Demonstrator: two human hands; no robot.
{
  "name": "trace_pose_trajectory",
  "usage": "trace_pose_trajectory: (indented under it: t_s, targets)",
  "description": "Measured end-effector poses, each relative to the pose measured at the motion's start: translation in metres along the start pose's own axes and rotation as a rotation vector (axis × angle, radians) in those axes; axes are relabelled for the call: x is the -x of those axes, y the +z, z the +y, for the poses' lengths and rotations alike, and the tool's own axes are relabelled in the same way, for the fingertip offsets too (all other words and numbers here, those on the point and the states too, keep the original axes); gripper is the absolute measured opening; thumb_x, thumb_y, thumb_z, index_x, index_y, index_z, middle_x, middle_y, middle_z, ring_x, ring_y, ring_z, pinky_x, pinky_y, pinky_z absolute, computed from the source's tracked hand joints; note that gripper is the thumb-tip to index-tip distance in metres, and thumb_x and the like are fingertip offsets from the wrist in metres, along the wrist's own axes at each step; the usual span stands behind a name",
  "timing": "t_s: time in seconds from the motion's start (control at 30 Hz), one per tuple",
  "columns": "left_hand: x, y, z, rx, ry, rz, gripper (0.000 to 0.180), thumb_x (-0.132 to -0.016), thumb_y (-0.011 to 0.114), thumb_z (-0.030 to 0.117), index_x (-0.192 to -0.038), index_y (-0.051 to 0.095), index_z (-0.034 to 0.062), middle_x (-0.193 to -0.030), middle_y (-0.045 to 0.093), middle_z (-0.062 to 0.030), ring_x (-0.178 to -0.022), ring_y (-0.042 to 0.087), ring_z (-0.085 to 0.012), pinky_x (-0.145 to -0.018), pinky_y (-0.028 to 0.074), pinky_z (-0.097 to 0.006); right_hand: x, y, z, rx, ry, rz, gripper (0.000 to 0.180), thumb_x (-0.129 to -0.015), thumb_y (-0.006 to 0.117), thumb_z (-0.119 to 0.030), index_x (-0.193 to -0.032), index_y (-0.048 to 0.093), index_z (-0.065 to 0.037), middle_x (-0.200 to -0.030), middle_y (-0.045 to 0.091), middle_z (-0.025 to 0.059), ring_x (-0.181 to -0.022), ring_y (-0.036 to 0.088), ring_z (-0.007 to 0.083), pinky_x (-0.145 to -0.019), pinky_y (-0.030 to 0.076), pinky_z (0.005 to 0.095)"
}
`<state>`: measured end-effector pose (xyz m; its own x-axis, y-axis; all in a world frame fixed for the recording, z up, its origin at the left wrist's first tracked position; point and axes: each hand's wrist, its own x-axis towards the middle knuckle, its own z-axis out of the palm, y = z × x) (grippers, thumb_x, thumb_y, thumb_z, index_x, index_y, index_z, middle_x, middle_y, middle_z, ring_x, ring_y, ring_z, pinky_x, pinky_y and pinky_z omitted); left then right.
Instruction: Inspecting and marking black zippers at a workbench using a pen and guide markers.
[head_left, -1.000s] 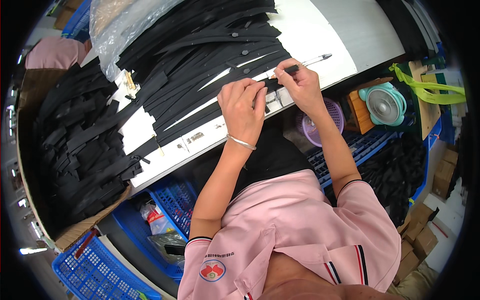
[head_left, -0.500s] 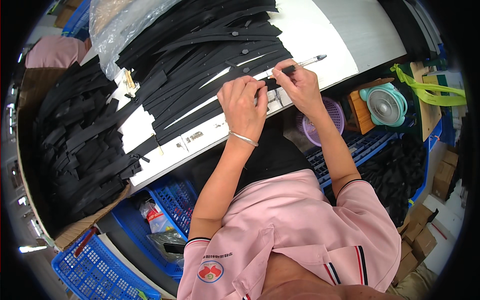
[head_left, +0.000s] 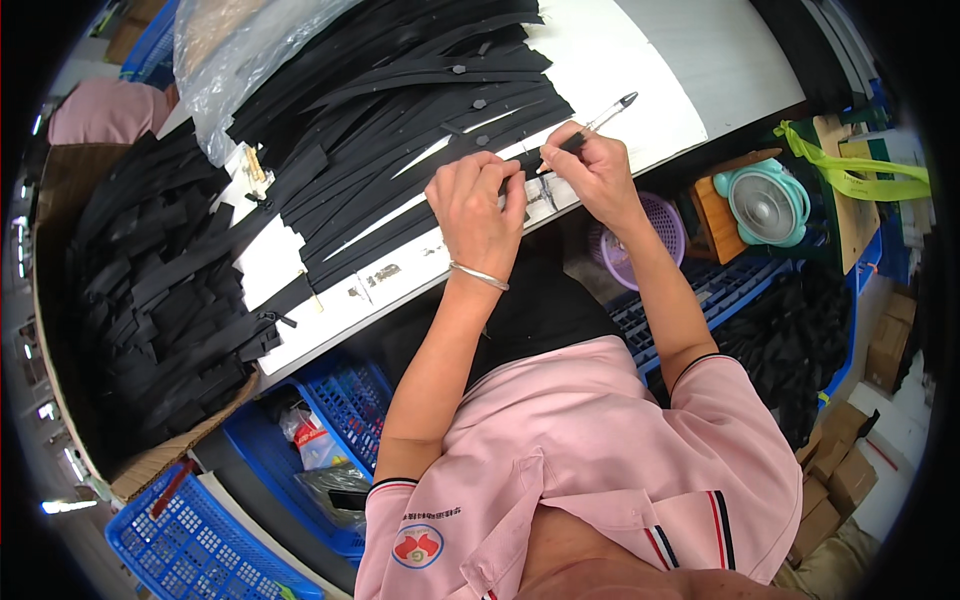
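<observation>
The left hand (head_left: pixel 480 205) is pressing flat on a black strip (head_left: pixel 440 190) at the near edge of the white table (head_left: pixel 640 60), and the right hand (head_left: pixel 592 168) is clamping a pen (head_left: pixel 590 128) in closed fingers, with its tip down at the strip's end between the two hands. Compared with a second ago, almost nothing is moving: both hands are staying close together at the same place, and only the pen is tilting a little. I judge the marking on this strip is still going on. More strips are lying in a pile (head_left: pixel 400 110) just behind.
</observation>
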<state>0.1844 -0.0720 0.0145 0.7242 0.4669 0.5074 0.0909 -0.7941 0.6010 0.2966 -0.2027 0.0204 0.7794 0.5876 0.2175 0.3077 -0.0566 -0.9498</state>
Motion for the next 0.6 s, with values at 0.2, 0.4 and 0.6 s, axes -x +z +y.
trace_pose_trajectory:
  t_s: [0.2, 0.4, 0.6]
  targets:
    - [-0.001, 0.001, 0.0, 0.006, 0.003, -0.004, 0.008, -0.08, 0.08, 0.012, -0.087, 0.076, 0.0103, -0.096, 0.07, -0.0001, -0.094, 0.061, -0.0223, -0.091, 0.041, -0.037, 0.0, -0.001, 0.004, 0.04, -0.034, 0.002, 0.01, -0.091, 0.068, -0.008, -0.085, 0.067, 0.0, -0.062, 0.059, 0.0001, -0.055, 0.047, 0.0032, -0.05, 0.036, 0.0237]
    - [-0.001, -0.001, -0.002, 0.001, 0.019, 0.02, 0.01, -0.079, 0.08, 0.012, -0.088, 0.075, 0.011, -0.096, 0.07, -0.0005, -0.094, 0.061, -0.0228, -0.09, 0.041, -0.038, -0.003, 0.005, 0.003, 0.071, -0.104, -0.006, 0.013, -0.09, 0.069, -0.008, -0.082, 0.067, 0.002, -0.062, 0.059, 0.0019, -0.056, 0.049, 0.0053, -0.051, 0.038, 0.0252]
    - [0.016, -0.016, 0.001, -0.165, -0.005, -0.113, 0.044, -0.089, 0.062, -0.002, -0.13, 0.068, 0.0125, -0.147, 0.053, -0.0107, -0.139, 0.045, -0.0318, -0.118, 0.015, -0.065, 0.005, -0.006, 0.011, 0.011, -0.01, 0.05, 0.008, -0.097, 0.066, -0.006, -0.092, 0.066, 0.0, -0.075, 0.067, 0.0005, -0.066, 0.056, 0.005, -0.06, 0.044, 0.0227]
